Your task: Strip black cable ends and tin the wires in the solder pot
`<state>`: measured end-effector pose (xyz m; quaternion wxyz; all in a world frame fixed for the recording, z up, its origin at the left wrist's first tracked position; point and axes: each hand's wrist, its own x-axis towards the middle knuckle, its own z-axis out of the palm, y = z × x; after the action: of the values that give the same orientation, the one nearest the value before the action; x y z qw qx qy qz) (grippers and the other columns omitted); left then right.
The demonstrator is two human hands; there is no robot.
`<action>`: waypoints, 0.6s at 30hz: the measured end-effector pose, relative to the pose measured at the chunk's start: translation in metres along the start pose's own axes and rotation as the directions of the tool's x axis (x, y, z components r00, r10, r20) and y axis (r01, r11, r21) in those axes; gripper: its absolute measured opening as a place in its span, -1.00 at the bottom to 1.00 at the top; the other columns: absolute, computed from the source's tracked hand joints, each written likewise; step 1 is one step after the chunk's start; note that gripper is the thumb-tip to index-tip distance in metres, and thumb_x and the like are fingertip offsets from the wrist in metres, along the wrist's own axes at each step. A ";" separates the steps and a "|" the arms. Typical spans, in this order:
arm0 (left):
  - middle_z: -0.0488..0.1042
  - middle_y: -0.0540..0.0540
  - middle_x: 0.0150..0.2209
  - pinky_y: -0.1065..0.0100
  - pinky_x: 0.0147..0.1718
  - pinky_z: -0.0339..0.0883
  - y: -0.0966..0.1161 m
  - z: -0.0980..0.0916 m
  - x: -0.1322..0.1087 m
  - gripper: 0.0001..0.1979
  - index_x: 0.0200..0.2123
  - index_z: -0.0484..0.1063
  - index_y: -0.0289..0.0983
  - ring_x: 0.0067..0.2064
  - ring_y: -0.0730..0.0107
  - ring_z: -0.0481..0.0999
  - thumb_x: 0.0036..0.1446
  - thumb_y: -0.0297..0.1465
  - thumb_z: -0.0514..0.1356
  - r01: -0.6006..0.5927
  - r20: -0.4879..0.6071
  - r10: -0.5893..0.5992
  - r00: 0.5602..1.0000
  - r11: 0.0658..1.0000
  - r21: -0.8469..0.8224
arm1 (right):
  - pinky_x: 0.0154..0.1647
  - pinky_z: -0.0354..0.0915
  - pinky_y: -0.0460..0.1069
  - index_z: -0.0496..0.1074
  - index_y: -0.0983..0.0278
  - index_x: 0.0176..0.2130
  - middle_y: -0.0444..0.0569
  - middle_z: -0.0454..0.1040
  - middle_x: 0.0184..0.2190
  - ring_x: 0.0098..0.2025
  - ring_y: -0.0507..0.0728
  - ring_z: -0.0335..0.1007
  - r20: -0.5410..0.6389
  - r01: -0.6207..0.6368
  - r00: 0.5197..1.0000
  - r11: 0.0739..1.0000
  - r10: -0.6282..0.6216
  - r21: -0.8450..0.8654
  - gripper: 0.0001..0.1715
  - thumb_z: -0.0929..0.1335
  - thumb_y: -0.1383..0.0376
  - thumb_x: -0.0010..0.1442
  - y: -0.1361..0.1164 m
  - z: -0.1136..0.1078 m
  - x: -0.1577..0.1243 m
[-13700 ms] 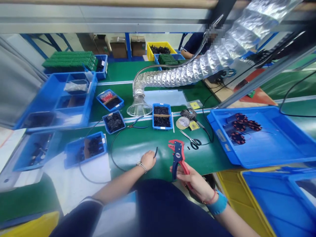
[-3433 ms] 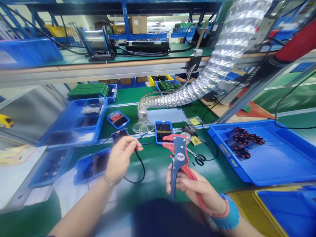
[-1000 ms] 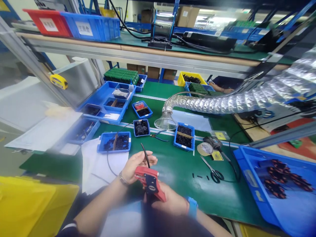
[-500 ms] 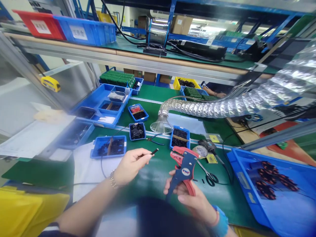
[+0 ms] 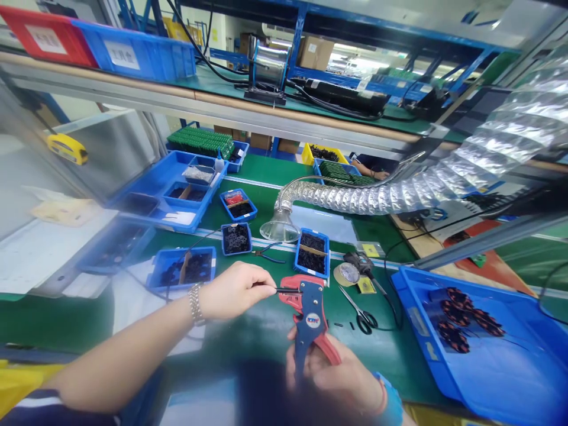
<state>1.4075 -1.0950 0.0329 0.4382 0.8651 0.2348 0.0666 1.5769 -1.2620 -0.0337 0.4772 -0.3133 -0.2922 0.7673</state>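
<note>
My left hand (image 5: 242,291), with a metal bracelet at the wrist, pinches a black cable (image 5: 286,290) near its end. The end of the cable lies between the red jaws of the wire stripper (image 5: 312,320). My right hand (image 5: 326,367) is wrapped round the stripper's blue and red handles and holds it upright, jaws pointing left. To the right of the stripper, scissors (image 5: 364,319) with black handles lie on the green mat beside small black offcuts (image 5: 352,325).
A clear fume hood (image 5: 280,228) on a silver hose (image 5: 355,198) hangs over the bench. Small blue bins (image 5: 312,253) of black parts stand behind my hands, near pliers (image 5: 268,254). Tape (image 5: 346,274) lies right of them. A large blue tray (image 5: 497,361) is at the right.
My left hand has moved right and brought the cable end into the stripper's jaws. The stripper has come slightly left. The whole view has shifted a little.
</note>
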 end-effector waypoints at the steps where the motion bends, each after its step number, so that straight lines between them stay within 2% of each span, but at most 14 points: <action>1: 0.44 -0.03 -0.44 0.47 -0.39 0.18 0.000 -0.001 -0.001 -0.76 -0.41 0.44 -0.33 -0.40 0.46 0.37 0.09 -0.36 0.02 0.004 0.009 -0.004 1.000 1.000 0.002 | -0.30 0.21 0.10 0.21 0.32 -0.09 0.08 0.41 -0.31 -0.32 0.21 0.40 0.007 -0.006 1.000 1.000 0.006 0.005 -0.43 0.38 0.37 -0.15 0.000 0.000 0.001; 18: 0.43 -0.04 -0.45 0.48 -0.41 0.16 0.002 -0.009 -0.008 -0.76 -0.47 0.42 -0.35 -0.41 0.46 0.36 0.08 -0.38 0.02 -0.012 0.035 0.012 0.999 1.000 -0.005 | -0.34 0.22 0.05 0.19 0.33 -0.13 0.01 0.39 -0.38 -0.41 0.11 0.37 0.016 -0.046 0.999 0.999 0.046 -0.023 -0.49 0.38 0.37 -0.11 0.002 0.002 0.004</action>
<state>1.3986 -1.0932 0.0411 0.4438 0.8665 0.2220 0.0548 1.5725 -1.2601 -0.0348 0.4534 -0.3190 -0.2976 0.7773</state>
